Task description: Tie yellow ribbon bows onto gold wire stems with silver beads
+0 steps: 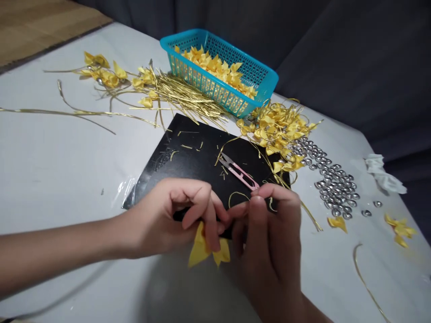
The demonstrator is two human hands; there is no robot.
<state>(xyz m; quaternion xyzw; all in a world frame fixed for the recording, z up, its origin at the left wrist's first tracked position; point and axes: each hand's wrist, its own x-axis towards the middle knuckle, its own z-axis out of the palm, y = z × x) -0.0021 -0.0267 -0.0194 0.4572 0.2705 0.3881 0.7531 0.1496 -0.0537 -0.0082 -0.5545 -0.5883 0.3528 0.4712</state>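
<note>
My left hand [188, 211] is closed on a yellow ribbon bow [200, 249], whose pointed tails hang below the fingers. Close beside it, my right hand [269, 224] has thumb and forefinger pinched together. A thin gold cord [238, 194] curves between the two hands and runs to the right fingertips; its ends are hidden by the fingers. Just beyond the right fingertips, pink-handled thread snips [239, 172] lie on a black board [198, 166], blades pointing away to the left. Short gold cord scraps [186, 146] are scattered on the board.
A turquoise basket [222, 83] of yellow bows stands at the back, with a bundle of gold cords [191, 98] in front. Finished-looking bows with cords [279, 125] pile up right of it, near many silver beads [336, 184]. A crumpled white piece [384, 172] lies far right.
</note>
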